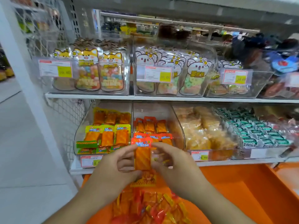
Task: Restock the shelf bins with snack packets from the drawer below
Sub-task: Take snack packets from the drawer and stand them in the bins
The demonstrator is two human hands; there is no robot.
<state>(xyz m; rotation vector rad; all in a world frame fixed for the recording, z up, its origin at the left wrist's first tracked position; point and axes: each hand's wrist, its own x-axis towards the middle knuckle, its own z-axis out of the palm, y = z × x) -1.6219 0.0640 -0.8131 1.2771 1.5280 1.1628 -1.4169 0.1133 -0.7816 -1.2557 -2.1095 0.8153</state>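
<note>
An orange snack packet with a red top [142, 155] is upright between both hands, just in front of the clear bin of red-topped packets [158, 110] on the lower shelf. My left hand [116, 165] pinches its left edge and bottom. My right hand [174, 164] pinches its right edge. Below my wrists, the open orange drawer [226, 191] holds a loose heap of similar red and yellow packets [150, 206].
Left of that bin stands a bin of yellow-topped packets [106, 135]. To the right are bins of pale crackers [202, 126] and green-wrapped sweets [252, 126]. The upper shelf carries clear boxes of candy bags [100, 71]. White floor lies to the left.
</note>
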